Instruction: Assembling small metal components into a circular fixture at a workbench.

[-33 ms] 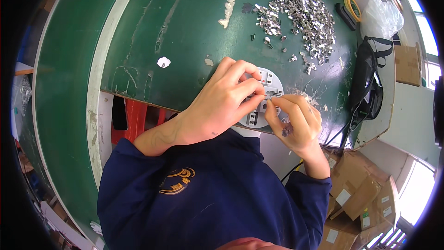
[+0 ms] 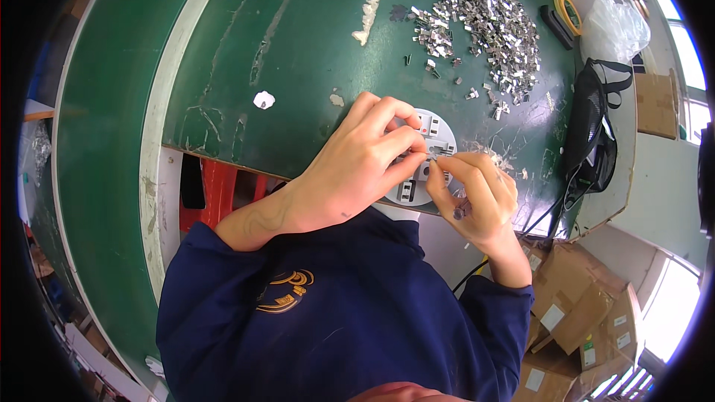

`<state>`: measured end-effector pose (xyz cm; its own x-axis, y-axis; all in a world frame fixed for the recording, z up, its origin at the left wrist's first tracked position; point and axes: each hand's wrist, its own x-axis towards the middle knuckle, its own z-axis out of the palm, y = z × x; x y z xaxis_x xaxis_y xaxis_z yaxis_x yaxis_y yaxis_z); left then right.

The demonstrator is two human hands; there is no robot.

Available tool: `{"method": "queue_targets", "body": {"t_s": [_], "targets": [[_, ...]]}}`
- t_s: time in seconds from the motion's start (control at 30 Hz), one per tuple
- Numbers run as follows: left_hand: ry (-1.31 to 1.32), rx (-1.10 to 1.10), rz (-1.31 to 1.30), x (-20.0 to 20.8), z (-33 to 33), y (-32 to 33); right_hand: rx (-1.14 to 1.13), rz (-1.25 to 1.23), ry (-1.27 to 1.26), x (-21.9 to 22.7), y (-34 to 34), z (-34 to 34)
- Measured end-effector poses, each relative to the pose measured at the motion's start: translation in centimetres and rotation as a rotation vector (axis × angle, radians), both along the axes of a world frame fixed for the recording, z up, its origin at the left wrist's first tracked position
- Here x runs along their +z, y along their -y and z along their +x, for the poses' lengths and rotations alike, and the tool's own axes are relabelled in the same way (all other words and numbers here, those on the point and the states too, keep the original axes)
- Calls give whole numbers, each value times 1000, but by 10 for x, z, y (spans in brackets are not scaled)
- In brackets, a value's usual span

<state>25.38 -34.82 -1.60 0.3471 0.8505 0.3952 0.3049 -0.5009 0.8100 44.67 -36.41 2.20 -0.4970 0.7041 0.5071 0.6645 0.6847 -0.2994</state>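
A round light-grey plate (image 2: pixel 447 132) carrying small rectangular blocks lies at the table's near edge, partly covered by my hands. My left hand (image 2: pixel 372 150) reaches over its left side, thumb and index fingertips pinched together above the middle. What they pinch is too small to make out. From the right, my right hand (image 2: pixel 480 192) meets those fingertips, its own thumb and index closed at the plate. A slim tool with a translucent, purplish handle end (image 2: pixel 462 210) is tucked inside that hand; its tip is hidden. Thin metal bits (image 2: pixel 445 151) show between the two hands.
Many small shiny metal clips (image 2: pixel 495 26) are heaped on the green table (image 2: pixel 313 52) at the far right. Beyond them lie a yellow-and-black tape roll (image 2: pixel 567 15), a clear plastic bag (image 2: pixel 614 26) and a black mesh pouch (image 2: pixel 592 126). Cardboard boxes (image 2: pixel 573 290) stand at lower right.
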Motion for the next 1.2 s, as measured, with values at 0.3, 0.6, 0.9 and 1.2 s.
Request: {"method": "queue_targets", "body": {"t_s": [0.3, 0.6, 0.9, 1.2], "targets": [[6, -16, 20, -2, 1, -1, 10, -97, -22, 4, -1, 1], [12, -34, 25, -2, -3, 1, 38, -376, 27, 24, -13, 3], [58, 49, 8, -5, -8, 5, 99, -467, 124, 25, -25, -3], [58, 37, 14, -7, -9, 5, 138, -531, 209, 28, -32, -4]]}}
